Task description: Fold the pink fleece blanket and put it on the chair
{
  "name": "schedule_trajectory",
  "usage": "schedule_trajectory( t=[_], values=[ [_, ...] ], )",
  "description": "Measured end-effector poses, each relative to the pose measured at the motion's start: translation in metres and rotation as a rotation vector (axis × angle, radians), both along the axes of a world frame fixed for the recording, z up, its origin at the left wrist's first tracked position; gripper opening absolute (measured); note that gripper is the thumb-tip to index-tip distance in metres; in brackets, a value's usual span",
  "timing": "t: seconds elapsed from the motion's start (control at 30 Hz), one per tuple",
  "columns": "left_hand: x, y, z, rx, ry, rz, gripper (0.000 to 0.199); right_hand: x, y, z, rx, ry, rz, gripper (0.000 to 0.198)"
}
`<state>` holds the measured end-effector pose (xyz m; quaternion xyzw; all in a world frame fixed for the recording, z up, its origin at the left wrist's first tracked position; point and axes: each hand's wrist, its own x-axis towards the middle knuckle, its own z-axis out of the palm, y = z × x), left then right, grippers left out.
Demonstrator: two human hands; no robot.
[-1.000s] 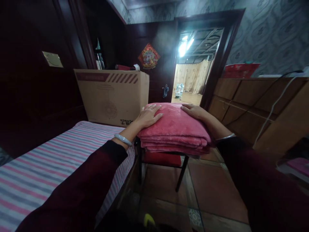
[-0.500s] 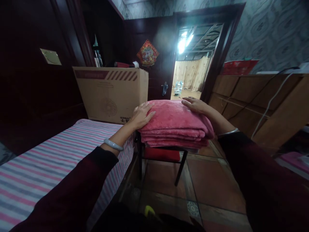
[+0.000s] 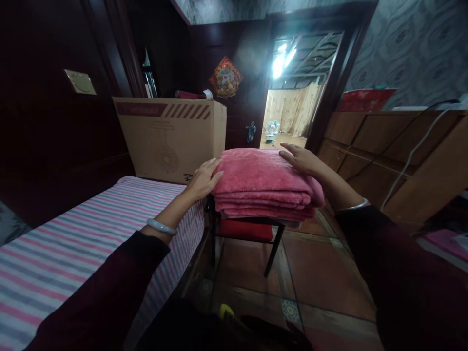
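Note:
A folded pink plush blanket (image 3: 259, 178) lies in thick layers on top of a chair (image 3: 244, 229) with a red seat and dark legs. At the blanket's left edge is my left hand (image 3: 204, 179), open, its fingers extended along the side. My right hand (image 3: 302, 160) is open too, fingers stretched over the blanket's upper right part. Neither hand grips the fabric. Both wrists carry bangles.
To the left is a surface covered with a striped cloth (image 3: 91, 234), with a large cardboard box (image 3: 168, 136) behind it. Wooden cabinets (image 3: 387, 141) line the right side, a red container (image 3: 367, 100) on top. An open doorway (image 3: 292, 92) lies ahead; the floor (image 3: 321, 273) is tiled.
My left hand has slid left, from the blanket's top to its left edge. The right hand has shifted slightly right and stays over the blanket. The blanket keeps its folded shape.

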<state>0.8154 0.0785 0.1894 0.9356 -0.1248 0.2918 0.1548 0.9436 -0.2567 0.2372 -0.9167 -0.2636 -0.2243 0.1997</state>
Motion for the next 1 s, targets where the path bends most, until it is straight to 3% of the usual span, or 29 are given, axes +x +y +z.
schedule_trajectory(
  t=[0.13,0.27,0.33,0.4,0.47,0.57,0.7,0.8,0.9,1.0],
  values=[
    [-0.024,0.022,-0.014,-0.067,-0.002,0.041,0.059,-0.021,0.007,0.003,0.045,-0.108,0.012,0.074],
    [-0.060,0.051,-0.037,-0.149,0.030,0.157,0.062,-0.069,0.021,0.006,0.095,-0.182,0.062,0.070],
    [-0.083,0.064,-0.053,-0.203,0.063,0.224,0.064,-0.104,0.033,0.001,0.144,-0.211,0.142,0.066],
    [-0.110,0.075,-0.073,-0.250,0.103,0.277,0.068,-0.139,0.049,-0.012,0.169,-0.225,0.329,0.060],
    [-0.140,0.087,-0.097,-0.277,0.138,0.323,0.070,-0.171,0.069,-0.034,0.137,-0.231,0.651,0.050],
    [-0.191,0.108,-0.136,-0.274,0.182,0.406,0.068,-0.203,0.108,-0.081,-0.079,-0.059,1.060,0.039],
    [-0.271,0.139,-0.184,-0.241,0.257,0.595,0.063,-0.223,0.166,-0.147,-0.244,0.188,1.206,0.034],
    [-0.335,0.141,-0.205,-0.241,0.302,0.787,0.054,-0.229,0.206,-0.188,-0.264,0.299,1.292,0.035],
    [-0.389,0.121,-0.215,-0.236,0.301,0.958,0.045,-0.234,0.251,-0.223,-0.171,0.329,1.392,0.037],
    [-0.425,0.093,-0.220,-0.214,0.308,1.067,0.043,-0.245,0.304,-0.251,-0.002,0.307,1.439,0.039]
  ],
)
